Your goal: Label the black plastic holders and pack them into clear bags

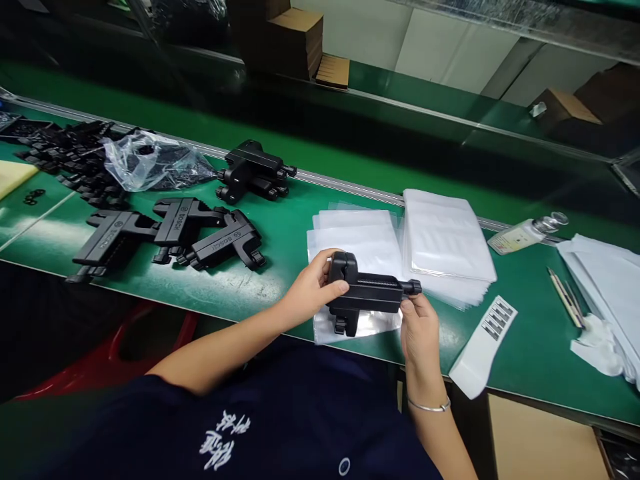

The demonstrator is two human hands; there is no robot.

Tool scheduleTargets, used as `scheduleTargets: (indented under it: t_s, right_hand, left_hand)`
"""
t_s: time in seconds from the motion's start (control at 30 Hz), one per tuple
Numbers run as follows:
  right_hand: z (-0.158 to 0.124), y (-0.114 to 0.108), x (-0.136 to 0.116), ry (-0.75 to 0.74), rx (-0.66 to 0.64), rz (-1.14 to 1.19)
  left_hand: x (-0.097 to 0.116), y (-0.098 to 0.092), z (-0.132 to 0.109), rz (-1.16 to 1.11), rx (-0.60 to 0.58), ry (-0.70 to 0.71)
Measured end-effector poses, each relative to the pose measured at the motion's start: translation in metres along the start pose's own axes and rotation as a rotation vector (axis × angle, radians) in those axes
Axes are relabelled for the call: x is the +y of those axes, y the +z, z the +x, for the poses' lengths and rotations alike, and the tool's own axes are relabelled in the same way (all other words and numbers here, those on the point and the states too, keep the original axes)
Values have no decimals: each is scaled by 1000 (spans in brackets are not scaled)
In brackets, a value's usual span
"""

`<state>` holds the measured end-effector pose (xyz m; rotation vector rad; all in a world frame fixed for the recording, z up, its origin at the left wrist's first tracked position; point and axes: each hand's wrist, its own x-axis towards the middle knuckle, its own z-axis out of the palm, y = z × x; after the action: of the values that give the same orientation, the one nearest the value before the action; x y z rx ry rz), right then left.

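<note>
L hand (311,288) wraps fingers round the knob end of a black plastic clamp part (367,295); R hand (419,330) pinches its opposite end w/ thumb & fingertips. Part is held level just above a stack of clear poly bags (357,233) on the green bench (525,347). Three more clamp parts (173,233) lie well to the left.

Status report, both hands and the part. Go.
Left hand and right hand both gripping black bracket, held above clear bags. More brackets lie left on green bench. Nothing blocking.
</note>
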<state>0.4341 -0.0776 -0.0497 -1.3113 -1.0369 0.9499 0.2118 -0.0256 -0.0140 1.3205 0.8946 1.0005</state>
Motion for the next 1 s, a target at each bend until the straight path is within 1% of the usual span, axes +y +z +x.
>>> scheduleTargets:
  t_s: [0.1,0.17,0.27,0.33,0.43,0.53,0.6,0.67,0.73,0.8,0.9,0.93,1.0]
  right_hand:
    - [1,1,4,50,76,-41]
    - [2,2,4,27,68,-41]
    - [4,2,4,-13,21,67]
    - [5,1,5,2,51,80]
    - [5,1,7,14,93,24]
    - [4,1,6,-46,18,52]
    - [4,2,5,-61,-16,85]
    - [5,3,4,-41,20,67]
    - [6,5,3,-24,70,1]
    - [7,8,1,-27,57,-35]
    - [9,11,-1,-50,-24,21]
    - [10,12,0,-51,-22,29]
    - [12,11,2,-32,32,-34]
  left_hand:
    - [1,2,-1,67,-17,16]
    - [1,2,0,27,13,10]
    - [0,1,4,-68,56,8]
    - [0,0,5,-59,41,12]
    - [-1,-1,5,-46,25,9]
    - [-3,-2,5,-102,68,-14]
    - [-3,-2,4,-108,76,-16]
    - [-2,-1,3,-81,50,5]
    - [-2,-2,3,-66,27,26]
    - [-2,-3,4,-85,48,27]
    - [-4,-5,5,-121,112,18]
    - [-4,-6,4,-113,116,21]
    - [-3,-6,1,-69,92,35]
